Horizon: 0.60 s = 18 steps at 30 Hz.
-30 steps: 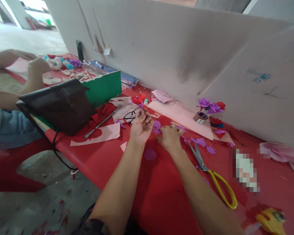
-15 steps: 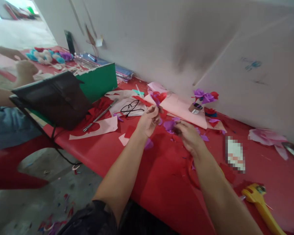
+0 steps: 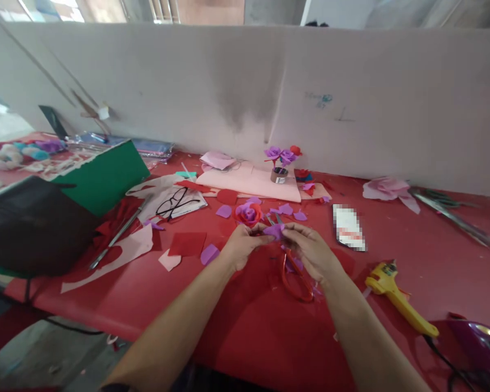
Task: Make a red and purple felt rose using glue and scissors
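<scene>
My left hand point(image 3: 237, 247) is closed, pinching the base of a small red and purple paper rose point(image 3: 249, 213) just above the red table point(image 3: 237, 326). My right hand point(image 3: 310, 251) is closed too, with its fingertips pinching a purple paper petal point(image 3: 274, 231) held against the rose's base. The two hands meet fingertip to fingertip. Red-handled scissors point(image 3: 294, 277) lie on the table under my right hand. Loose purple petals point(image 3: 286, 209) are scattered just beyond the hands.
A yellow glue gun point(image 3: 396, 294) lies to the right, near a purple object point(image 3: 482, 337). Eyeglasses point(image 3: 177, 201), a green board point(image 3: 102, 174) and a black bag point(image 3: 28, 223) sit to the left. A pink sheet point(image 3: 253, 184), a tape roll with paper flowers point(image 3: 280, 163) and a white wall stand behind.
The view has swung to the right. My left hand has lifted the rose off the table and my hands have drawn closer to me. My right hand now presses a purple petal to it.
</scene>
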Tool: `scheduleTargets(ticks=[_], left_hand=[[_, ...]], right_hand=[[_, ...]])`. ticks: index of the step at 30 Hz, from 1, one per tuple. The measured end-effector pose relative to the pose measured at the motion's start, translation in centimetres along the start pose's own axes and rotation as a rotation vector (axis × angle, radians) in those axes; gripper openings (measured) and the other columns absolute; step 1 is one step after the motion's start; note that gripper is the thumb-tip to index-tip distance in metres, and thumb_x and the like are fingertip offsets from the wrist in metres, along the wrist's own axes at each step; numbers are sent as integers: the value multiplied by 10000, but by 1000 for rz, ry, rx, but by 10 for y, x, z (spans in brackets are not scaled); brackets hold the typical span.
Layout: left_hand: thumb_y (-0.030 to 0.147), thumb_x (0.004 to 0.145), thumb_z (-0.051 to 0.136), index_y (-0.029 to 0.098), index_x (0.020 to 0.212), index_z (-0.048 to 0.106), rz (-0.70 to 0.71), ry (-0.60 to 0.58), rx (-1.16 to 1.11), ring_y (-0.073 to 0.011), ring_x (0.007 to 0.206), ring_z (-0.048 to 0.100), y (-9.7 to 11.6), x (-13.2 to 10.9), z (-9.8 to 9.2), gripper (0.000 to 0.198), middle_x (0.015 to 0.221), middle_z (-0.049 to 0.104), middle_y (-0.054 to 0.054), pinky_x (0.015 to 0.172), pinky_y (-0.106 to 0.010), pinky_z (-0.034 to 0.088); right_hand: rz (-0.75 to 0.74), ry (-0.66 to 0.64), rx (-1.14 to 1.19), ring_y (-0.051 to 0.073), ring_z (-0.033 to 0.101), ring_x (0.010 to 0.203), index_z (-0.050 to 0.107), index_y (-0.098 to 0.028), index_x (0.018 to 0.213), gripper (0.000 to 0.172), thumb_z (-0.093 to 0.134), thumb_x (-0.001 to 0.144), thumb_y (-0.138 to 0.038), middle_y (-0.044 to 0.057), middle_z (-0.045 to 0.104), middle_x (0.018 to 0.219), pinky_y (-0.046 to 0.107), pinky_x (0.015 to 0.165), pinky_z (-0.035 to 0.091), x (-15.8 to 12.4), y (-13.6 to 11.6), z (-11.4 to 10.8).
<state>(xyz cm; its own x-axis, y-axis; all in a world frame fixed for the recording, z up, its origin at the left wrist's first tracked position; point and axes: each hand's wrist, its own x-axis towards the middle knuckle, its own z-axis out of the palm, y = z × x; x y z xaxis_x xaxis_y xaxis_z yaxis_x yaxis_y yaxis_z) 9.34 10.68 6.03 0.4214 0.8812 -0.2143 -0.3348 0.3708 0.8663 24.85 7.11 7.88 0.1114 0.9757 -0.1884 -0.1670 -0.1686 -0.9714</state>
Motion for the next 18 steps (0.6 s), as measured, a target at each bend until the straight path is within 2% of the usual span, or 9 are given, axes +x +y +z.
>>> scheduleTargets(ticks=[2, 4, 8, 13, 16, 18], left_hand=[[199, 499, 869, 142, 686, 682, 16, 44, -1, -51, 503, 445, -1, -1, 2, 270, 617, 623, 25, 527, -216, 314], [162, 486, 861, 145, 731, 677, 29, 58, -16, -66, 553, 503, 0, -2, 4, 307, 668, 643, 17, 571, -215, 364], [90, 492, 835, 152, 901, 694, 33, 15, -29, -110, 696, 594, 0, -4, 7, 437, 751, 668, 4, 717, -246, 444], [81, 518, 828, 155, 966, 704, 34, -7, -25, -131, 753, 618, -3, -3, 5, 471, 836, 701, -26, 771, -278, 457], [110, 511, 853, 157, 958, 726, 5, -31, -22, -130, 760, 618, -4, -3, 5, 468, 881, 718, -40, 763, -268, 447], [193, 561, 854, 148, 926, 738, -20, -32, 2, -99, 668, 579, -5, -4, 6, 385, 810, 705, -29, 689, -246, 423]], right_hand=[[-11, 24, -1, 134, 589, 689, 705, -197, 813, 289, 761, 668, -442, 7, 681, 768, 261, 644, 448, 0, -1, -1], [-41, 27, -35, 151, 612, 751, 710, -205, 879, 331, 783, 657, -438, 21, 704, 832, 274, 683, 460, -1, 0, 0], [-116, 40, -44, 182, 642, 837, 699, -202, 837, 309, 831, 606, -359, 31, 726, 841, 320, 811, 477, -5, 5, 1], [-137, 3, 33, 184, 648, 940, 689, -228, 966, 309, 783, 697, -350, 35, 730, 997, 331, 880, 475, -11, 14, -1], [-152, 1, -5, 184, 650, 902, 693, -215, 924, 245, 762, 714, -322, 37, 731, 936, 342, 876, 476, -12, 17, -4], [-153, -11, -7, 179, 649, 864, 695, -216, 914, 230, 753, 707, -299, 32, 730, 913, 342, 850, 483, -11, 19, -5]])
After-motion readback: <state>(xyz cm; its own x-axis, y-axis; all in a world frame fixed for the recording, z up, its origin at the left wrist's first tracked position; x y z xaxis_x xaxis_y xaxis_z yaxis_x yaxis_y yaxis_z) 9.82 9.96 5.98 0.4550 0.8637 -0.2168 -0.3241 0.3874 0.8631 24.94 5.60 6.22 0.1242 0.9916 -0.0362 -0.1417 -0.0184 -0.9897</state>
